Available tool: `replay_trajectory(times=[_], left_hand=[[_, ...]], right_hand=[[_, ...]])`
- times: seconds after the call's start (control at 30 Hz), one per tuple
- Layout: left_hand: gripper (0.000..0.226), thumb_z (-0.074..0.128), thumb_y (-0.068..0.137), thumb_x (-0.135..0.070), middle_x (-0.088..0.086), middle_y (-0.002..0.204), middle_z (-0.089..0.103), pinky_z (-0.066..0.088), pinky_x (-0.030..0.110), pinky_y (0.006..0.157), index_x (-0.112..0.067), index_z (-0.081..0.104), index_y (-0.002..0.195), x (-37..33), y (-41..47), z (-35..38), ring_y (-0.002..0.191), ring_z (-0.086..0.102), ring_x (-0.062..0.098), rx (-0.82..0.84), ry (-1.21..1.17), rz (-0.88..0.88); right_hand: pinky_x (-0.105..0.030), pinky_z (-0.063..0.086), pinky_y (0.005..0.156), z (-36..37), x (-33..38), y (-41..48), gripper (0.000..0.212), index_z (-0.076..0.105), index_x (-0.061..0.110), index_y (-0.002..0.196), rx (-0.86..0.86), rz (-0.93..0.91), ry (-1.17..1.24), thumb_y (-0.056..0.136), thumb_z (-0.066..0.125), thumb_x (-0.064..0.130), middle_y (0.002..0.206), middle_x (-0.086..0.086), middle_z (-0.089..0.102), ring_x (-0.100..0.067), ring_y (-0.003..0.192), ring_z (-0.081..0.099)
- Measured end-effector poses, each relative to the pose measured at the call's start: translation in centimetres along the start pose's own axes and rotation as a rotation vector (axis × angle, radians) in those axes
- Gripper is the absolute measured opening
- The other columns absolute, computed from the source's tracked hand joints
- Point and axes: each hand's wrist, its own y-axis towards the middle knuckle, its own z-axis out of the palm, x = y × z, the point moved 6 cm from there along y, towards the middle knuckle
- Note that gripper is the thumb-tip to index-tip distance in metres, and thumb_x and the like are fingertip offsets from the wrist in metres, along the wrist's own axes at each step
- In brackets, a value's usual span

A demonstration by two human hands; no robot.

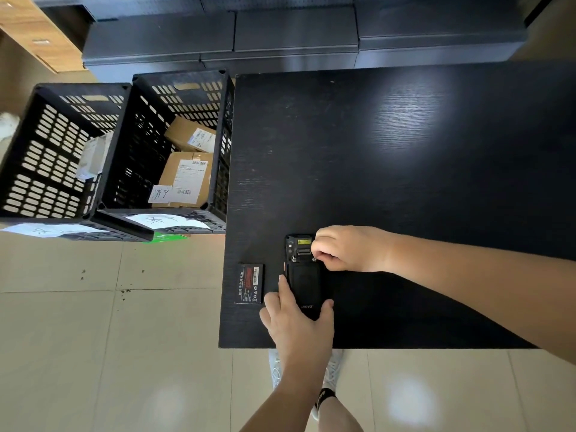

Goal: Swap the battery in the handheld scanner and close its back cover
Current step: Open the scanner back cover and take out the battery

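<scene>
Scanner: the handheld scanner (pixel 304 277) lies face down near the front edge of the black tabletop (pixel 405 182), its head pointing away from us.
Back cover: we see the back cover (pixel 304 283) sitting over the battery bay, so we judge it is already in place or nearly so.
Spare battery: one battery (pixel 249 284) lies label-up on the tabletop just beside the scanner, on its left, apart from it. We take it for the old one, though nothing here proves that.
Left hand: our left hand (pixel 296 319) steadies the lower end of the scanner, a finger along its left edge and the thumb at its right; the grip is a loose brace around the body.
Right hand: our right hand (pixel 346 249) is at the top right of the cover, its grip narrowed to a pinch at a small latch or screw (pixel 314 259); whether it actually clasps it we cannot tell.
A matching latch (pixel 293 259) shows on the left.
Done, as we judge: the swap itself.
Left to do: securing the cover fasteners.
</scene>
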Motion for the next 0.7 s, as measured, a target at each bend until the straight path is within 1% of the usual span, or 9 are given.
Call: replay_trajectory(times=[0.07, 0.13, 0.23, 0.37, 0.43, 0.5, 0.53, 0.6, 0.7], left_hand=[[0.098, 0.073, 0.073, -0.054, -0.012, 0.109, 0.029, 0.031, 0.028, 0.091, -0.015, 0.029, 0.151, 0.0, 0.0, 0.0, 0.092, 0.011, 0.002, 0.002, -0.003, 0.006], [0.098, 0.073, 0.073, -0.054, -0.013, 0.107, 0.027, 0.029, 0.026, 0.089, -0.014, 0.029, 0.152, -0.1, -0.1, -0.1, 0.091, 0.012, 0.002, -0.001, -0.004, 0.013], [0.098, 0.073, 0.074, -0.053, -0.009, 0.112, 0.034, 0.027, 0.025, 0.090, -0.013, 0.028, 0.152, -0.2, -0.1, -0.1, 0.092, 0.012, 0.003, 0.001, -0.001, 0.009], [0.100, 0.073, 0.075, -0.053, -0.004, 0.117, 0.040, 0.026, 0.025, 0.091, -0.013, 0.027, 0.153, -0.1, 0.0, -0.1, 0.093, 0.016, 0.006, 0.012, -0.016, 0.010], [0.100, 0.073, 0.075, -0.053, -0.004, 0.116, 0.041, 0.026, 0.023, 0.090, -0.013, 0.026, 0.153, -0.2, 0.0, -0.2, 0.094, 0.018, 0.008, 0.021, -0.017, 0.013], [0.101, 0.074, 0.074, -0.053, -0.003, 0.117, 0.041, 0.025, 0.022, 0.089, -0.013, 0.025, 0.153, -0.2, 0.1, -0.1, 0.095, 0.019, 0.008, 0.024, -0.020, 0.013], [0.101, 0.074, 0.074, -0.053, -0.004, 0.117, 0.041, 0.026, 0.021, 0.089, -0.013, 0.025, 0.154, -0.1, 0.1, -0.1, 0.095, 0.019, 0.008, 0.024, -0.023, 0.012], [0.102, 0.074, 0.074, -0.054, -0.004, 0.119, 0.041, 0.026, 0.022, 0.089, -0.014, 0.024, 0.154, 0.0, 0.1, -0.1, 0.096, 0.019, 0.008, 0.022, -0.021, 0.015], [0.101, 0.073, 0.075, -0.054, -0.003, 0.120, 0.041, 0.026, 0.022, 0.088, -0.013, 0.024, 0.154, 0.0, 0.2, 0.0, 0.095, 0.018, 0.008, 0.023, -0.011, 0.025]], right_hand=[[-0.037, 0.053, 0.066, -0.1, 0.0, 0.2, 0.010, 0.062, 0.011, 0.089, 0.013, -0.010, 0.009, 0.094, 0.055, 0.016, 0.094, -0.003, 0.062, -0.021, 0.079, 0.059], [-0.036, 0.053, 0.062, -0.1, 0.0, 0.4, 0.010, 0.061, 0.011, 0.091, 0.041, -0.036, -0.015, 0.095, 0.054, 0.016, 0.096, -0.002, 0.062, -0.021, 0.074, 0.059], [-0.033, 0.051, 0.058, -0.1, 0.1, 0.6, 0.016, 0.063, 0.012, 0.101, 0.089, -0.096, -0.102, 0.099, 0.049, 0.020, 0.097, -0.004, 0.061, -0.022, 0.068, 0.059], [-0.040, 0.051, 0.055, -0.1, 0.0, 0.8, 0.020, 0.060, 0.010, 0.108, 0.147, -0.156, -0.198, 0.100, 0.045, 0.019, 0.096, -0.007, 0.060, -0.026, 0.063, 0.057], [-0.040, 0.047, 0.051, -0.1, 0.1, 0.9, 0.017, 0.060, 0.009, 0.107, 0.163, -0.178, -0.239, 0.099, 0.046, 0.015, 0.094, -0.009, 0.059, -0.027, 0.060, 0.055], [-0.034, 0.039, 0.047, -0.3, 0.3, 1.0, 0.012, 0.061, 0.007, 0.102, 0.141, -0.195, -0.218, 0.095, 0.052, 0.011, 0.088, -0.009, 0.060, -0.026, 0.055, 0.049], [-0.033, 0.038, 0.047, -0.5, 0.3, 1.1, 0.010, 0.062, 0.007, 0.098, 0.124, -0.199, -0.184, 0.093, 0.054, 0.009, 0.085, -0.009, 0.060, -0.023, 0.054, 0.045], [-0.034, 0.043, 0.049, -0.9, 0.2, 1.2, 0.009, 0.063, 0.007, 0.094, 0.108, -0.195, -0.136, 0.093, 0.055, 0.009, 0.083, -0.008, 0.063, -0.020, 0.056, 0.044], [-0.036, 0.050, 0.059, -0.8, 0.0, 1.3, 0.015, 0.062, 0.012, 0.099, 0.152, -0.142, -0.130, 0.098, 0.047, 0.017, 0.092, -0.005, 0.064, -0.022, 0.065, 0.054]])
